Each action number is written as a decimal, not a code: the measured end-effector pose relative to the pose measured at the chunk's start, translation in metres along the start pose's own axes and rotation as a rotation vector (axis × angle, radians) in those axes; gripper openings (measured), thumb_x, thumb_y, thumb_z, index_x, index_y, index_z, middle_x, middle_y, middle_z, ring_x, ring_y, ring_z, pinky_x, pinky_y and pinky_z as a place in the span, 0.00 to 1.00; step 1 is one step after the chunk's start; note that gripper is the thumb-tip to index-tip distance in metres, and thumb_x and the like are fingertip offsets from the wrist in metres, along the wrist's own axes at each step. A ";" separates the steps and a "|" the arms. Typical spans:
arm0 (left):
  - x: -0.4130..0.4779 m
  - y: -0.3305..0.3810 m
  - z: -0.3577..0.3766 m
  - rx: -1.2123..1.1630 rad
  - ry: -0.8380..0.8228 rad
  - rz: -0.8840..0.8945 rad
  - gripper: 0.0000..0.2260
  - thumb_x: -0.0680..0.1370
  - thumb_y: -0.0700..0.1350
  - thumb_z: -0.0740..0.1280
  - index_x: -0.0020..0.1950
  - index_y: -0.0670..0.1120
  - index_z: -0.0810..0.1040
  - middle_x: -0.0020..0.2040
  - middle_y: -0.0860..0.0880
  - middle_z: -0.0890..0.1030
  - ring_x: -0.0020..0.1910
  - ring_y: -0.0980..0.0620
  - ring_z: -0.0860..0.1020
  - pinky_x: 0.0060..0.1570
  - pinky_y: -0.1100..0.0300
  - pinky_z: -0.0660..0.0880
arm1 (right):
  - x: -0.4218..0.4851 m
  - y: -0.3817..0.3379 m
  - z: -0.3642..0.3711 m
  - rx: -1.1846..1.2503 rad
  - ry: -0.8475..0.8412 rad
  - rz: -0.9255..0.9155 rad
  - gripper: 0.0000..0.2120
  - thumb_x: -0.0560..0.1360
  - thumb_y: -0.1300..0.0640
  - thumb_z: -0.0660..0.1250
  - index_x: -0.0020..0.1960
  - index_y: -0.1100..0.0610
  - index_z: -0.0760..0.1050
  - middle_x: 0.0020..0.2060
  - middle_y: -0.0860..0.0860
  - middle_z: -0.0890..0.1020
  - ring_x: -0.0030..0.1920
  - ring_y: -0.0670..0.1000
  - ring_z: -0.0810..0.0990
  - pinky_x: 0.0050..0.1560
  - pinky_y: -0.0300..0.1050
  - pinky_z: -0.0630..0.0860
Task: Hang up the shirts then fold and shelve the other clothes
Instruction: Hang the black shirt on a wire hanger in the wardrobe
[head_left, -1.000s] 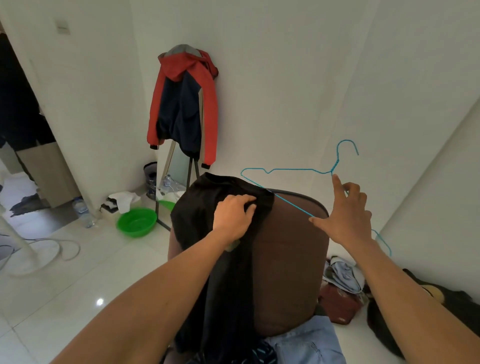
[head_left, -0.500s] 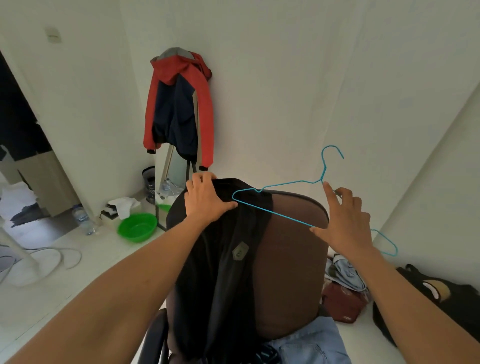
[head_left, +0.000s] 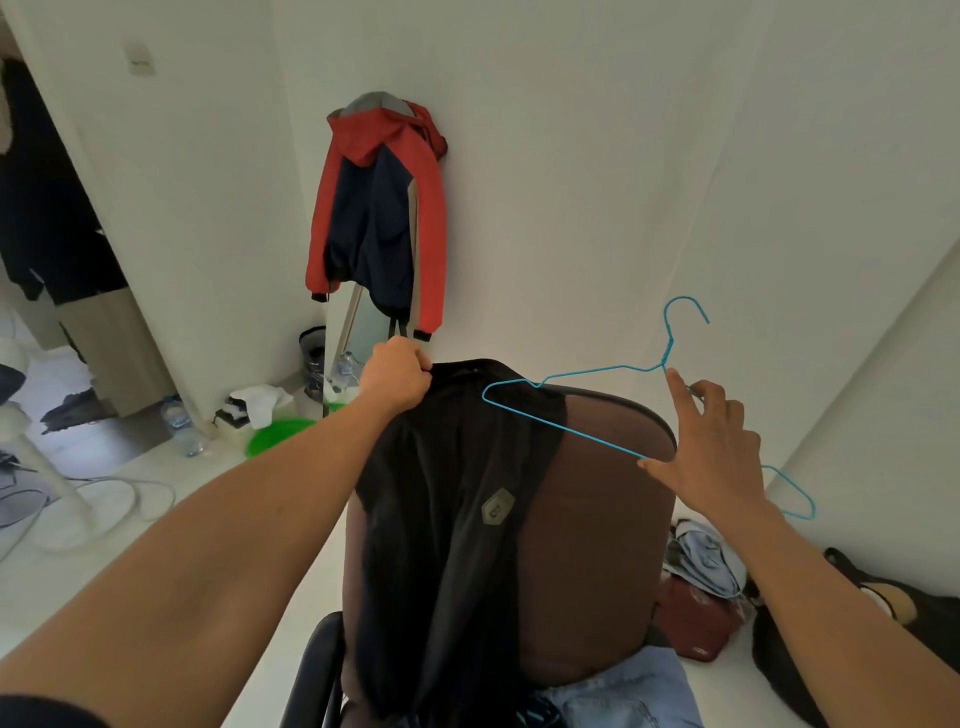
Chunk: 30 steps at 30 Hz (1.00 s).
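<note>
Two hands: both raised at the top of the chair (head_left: 597, 519) back.
Left hand (head_left: 396, 375): fingers clenched on the top edge of the black shirt (head_left: 447, 499).
Right hand (head_left: 711, 457): holds the blue wire hanger (head_left: 563, 427), thumb against its bottom bar, forefinger straight, other fingers curled at the upper wire.
Shirt: draped over the brown chair back, hanging down its left half.
Hanger: hook up, left tip over the shirt.
Behind: red and navy jacket (head_left: 379, 218) hanging by the wall.

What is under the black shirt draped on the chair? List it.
Only the brown chair back, bare at right. The black shirt, gripped on top by the left hand, hides anything else beneath; the right hand holds the blue hanger over it.
</note>
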<state>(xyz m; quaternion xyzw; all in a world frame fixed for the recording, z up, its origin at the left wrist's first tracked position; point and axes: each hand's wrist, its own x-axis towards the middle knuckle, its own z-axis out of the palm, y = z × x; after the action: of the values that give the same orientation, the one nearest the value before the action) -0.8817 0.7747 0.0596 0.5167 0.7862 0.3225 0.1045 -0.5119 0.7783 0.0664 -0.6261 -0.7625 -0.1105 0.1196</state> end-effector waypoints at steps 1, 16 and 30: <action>0.000 0.001 -0.002 0.016 -0.040 0.031 0.08 0.75 0.36 0.69 0.42 0.48 0.83 0.47 0.46 0.84 0.47 0.46 0.82 0.54 0.51 0.80 | 0.000 -0.001 -0.001 -0.001 0.001 -0.001 0.55 0.64 0.39 0.80 0.80 0.49 0.52 0.69 0.54 0.64 0.63 0.59 0.69 0.51 0.58 0.75; -0.023 0.015 -0.033 -0.076 -0.264 0.084 0.31 0.70 0.29 0.69 0.72 0.48 0.73 0.67 0.43 0.76 0.51 0.49 0.79 0.47 0.61 0.78 | -0.006 -0.002 -0.006 0.098 0.064 -0.024 0.54 0.63 0.41 0.81 0.80 0.49 0.53 0.68 0.54 0.65 0.62 0.59 0.69 0.50 0.59 0.76; -0.088 0.159 -0.139 0.015 -0.360 0.307 0.34 0.71 0.34 0.68 0.77 0.50 0.68 0.33 0.46 0.83 0.31 0.54 0.79 0.41 0.56 0.82 | 0.008 -0.012 -0.135 0.116 0.324 -0.243 0.55 0.62 0.45 0.82 0.80 0.45 0.53 0.68 0.51 0.64 0.62 0.57 0.68 0.54 0.59 0.72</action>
<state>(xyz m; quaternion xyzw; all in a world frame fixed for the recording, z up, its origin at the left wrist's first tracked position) -0.7932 0.6830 0.2500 0.6800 0.6695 0.2315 0.1892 -0.5193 0.7403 0.1963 -0.4956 -0.8083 -0.1792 0.2624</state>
